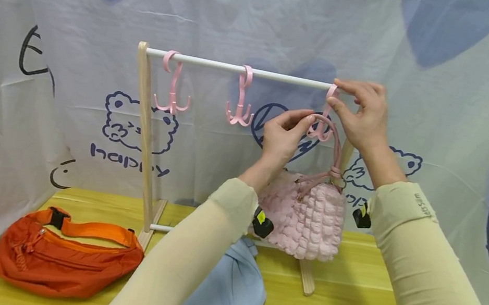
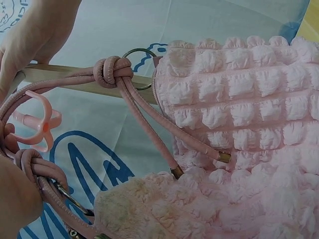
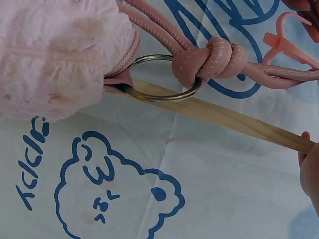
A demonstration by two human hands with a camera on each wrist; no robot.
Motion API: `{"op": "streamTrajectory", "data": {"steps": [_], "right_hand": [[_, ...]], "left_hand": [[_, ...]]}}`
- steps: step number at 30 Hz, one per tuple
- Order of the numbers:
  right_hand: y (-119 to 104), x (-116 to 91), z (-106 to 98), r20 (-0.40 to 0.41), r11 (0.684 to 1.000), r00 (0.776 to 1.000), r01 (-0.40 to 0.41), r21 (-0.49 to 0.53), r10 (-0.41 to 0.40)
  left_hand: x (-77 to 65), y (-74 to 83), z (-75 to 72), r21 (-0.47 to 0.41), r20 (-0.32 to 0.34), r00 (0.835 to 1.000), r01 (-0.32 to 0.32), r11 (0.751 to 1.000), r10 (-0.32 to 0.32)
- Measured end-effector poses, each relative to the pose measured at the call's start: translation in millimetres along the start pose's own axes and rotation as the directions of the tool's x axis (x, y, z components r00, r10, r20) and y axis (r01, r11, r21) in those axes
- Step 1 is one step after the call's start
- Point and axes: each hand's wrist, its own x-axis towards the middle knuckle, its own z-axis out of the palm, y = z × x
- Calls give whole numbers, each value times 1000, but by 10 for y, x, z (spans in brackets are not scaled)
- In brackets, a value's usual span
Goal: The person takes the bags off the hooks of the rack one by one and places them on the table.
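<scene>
My left hand (image 1: 284,136) pinches the rolled handle (image 1: 337,148) of a pink puffy handbag (image 1: 312,220) between thumb and fingers. The handbag hangs below, its handle knotted through metal rings (image 3: 162,97). Level with the top of the handle are the prongs (image 1: 319,132) of the rightmost pink hook, which overlap it in the head view. Up at the white rod (image 1: 219,66), my right hand (image 1: 365,119) pinches the upper curve of that hook (image 1: 331,90). Part of the rod's right end is hidden behind this hand.
Two more pink hooks, a left one (image 1: 173,92) and a middle one (image 1: 241,102), hang on the rod. The rack's wooden post (image 1: 146,143) stands at left. On the yellow wood-grain table (image 1: 346,294) lie an orange waist bag (image 1: 66,265) and a light blue bag (image 1: 228,292), partly behind my left sleeve.
</scene>
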Motion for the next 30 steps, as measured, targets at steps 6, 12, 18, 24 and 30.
{"op": "streamTrajectory", "data": {"steps": [6, 12, 18, 24, 30], "right_hand": [[0, 5, -6, -2, 1000, 1000, -7, -5, 7], [1, -4, 2, -1, 999, 999, -40, -7, 40], [-3, 1, 13, 0, 999, 999, -44, 9, 44], [-1, -2, 9, 3, 999, 999, -42, 9, 42], [-21, -1, 2, 6, 999, 999, -40, -1, 40]], "left_hand": [[-2, 2, 10, 3, 6, 1000, -3, 1000, 3], [-8, 20, 1, 16, 24, 1000, -2, 1000, 1], [-10, 53, 9, -7, 34, 999, 2, 1000, -2], [-26, 68, -2, -12, 32, 999, -7, 1000, 7], [-42, 94, -34, -22, 38, 999, -22, 1000, 23]]}}
